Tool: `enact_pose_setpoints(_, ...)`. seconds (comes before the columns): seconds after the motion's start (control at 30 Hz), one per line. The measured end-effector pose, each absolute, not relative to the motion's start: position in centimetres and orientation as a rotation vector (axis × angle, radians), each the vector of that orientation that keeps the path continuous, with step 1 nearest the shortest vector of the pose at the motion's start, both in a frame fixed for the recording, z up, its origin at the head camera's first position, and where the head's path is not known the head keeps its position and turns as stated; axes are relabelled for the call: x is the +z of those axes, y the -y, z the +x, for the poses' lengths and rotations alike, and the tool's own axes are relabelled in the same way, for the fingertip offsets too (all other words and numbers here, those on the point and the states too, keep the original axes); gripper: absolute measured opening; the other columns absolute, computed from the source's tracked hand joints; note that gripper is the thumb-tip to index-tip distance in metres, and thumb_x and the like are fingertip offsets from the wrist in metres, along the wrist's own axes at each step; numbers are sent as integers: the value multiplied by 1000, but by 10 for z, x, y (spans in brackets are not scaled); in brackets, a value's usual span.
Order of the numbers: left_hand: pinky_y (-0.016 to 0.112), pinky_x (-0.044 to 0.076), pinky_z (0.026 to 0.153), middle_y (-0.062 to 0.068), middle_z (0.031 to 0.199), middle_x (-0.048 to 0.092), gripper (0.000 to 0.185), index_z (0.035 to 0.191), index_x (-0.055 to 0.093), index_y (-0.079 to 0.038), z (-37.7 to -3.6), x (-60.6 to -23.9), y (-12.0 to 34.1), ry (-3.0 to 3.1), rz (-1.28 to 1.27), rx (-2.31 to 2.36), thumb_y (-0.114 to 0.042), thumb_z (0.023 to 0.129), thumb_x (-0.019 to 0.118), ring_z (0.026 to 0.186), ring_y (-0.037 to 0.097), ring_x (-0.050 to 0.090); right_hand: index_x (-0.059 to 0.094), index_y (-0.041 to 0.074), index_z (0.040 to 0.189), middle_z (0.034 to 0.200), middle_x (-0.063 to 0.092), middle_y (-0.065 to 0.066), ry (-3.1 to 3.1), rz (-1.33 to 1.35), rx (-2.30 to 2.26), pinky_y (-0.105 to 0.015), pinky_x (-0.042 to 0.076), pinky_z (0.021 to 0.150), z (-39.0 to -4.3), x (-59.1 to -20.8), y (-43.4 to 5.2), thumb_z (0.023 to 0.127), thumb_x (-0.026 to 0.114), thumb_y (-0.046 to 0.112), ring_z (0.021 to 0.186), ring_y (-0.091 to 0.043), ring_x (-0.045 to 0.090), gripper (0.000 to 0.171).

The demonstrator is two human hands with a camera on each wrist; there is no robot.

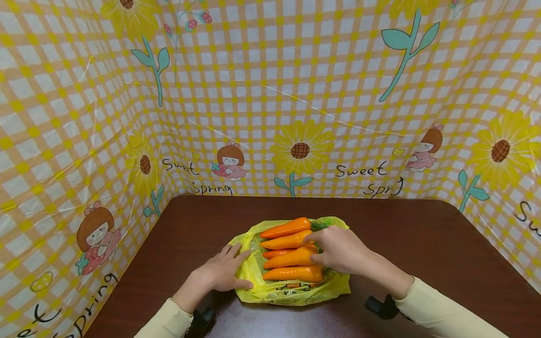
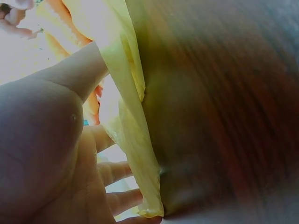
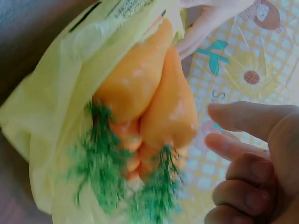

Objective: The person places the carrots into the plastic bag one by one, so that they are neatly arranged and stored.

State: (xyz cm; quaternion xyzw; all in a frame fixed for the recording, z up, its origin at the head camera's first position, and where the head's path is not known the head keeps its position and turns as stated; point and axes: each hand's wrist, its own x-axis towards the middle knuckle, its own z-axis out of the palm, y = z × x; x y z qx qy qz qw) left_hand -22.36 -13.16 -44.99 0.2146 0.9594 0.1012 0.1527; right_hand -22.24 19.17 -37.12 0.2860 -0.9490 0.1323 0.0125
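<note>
A yellow plastic bag [image 1: 258, 293] lies on the table with several plump orange carrots [image 1: 291, 273] side by side on it, tips pointing left. Their feathery green tops [image 3: 105, 172] hang at the right end, partly hidden in the head view by my right hand [image 1: 342, 249]. That hand hovers over the thick ends; in the right wrist view its thumb and index finger stand apart, holding nothing, while the other fingers curl loosely. At the bag's left edge rests my left hand [image 1: 217, 272], fingers spread and touching the plastic [image 2: 135, 140].
The dark brown wooden table [image 1: 203, 216] ends at the back against a checked sunflower cloth [image 1: 253, 103], which also rises along both sides. Dark wrist-camera mounts [image 1: 380, 307] sit under both forearms.
</note>
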Motion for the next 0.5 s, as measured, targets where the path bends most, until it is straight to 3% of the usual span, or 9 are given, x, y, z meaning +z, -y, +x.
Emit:
enact_pose_setpoints(0.23, 62, 35, 112, 15, 166, 22, 88, 158, 36, -20, -223, -436, 130, -2682, 598, 362, -63, 88, 67, 152, 41, 21, 77, 19, 110, 51, 32, 10, 2861, 721, 526, -21, 15, 45, -225, -362, -221, 89, 78, 26, 42, -4, 24, 22)
enact_pose_setpoints(0.5, 61, 33, 113, 16, 164, 25, 80, 153, 44, -18, -223, -433, 141, -2608, 612, 501, -58, 89, 69, 153, 38, 22, 77, 17, 110, 52, 39, 8, 2874, 625, 648, -22, 22, 44, -229, -364, -249, 94, 72, 28, 42, -5, 25, 21)
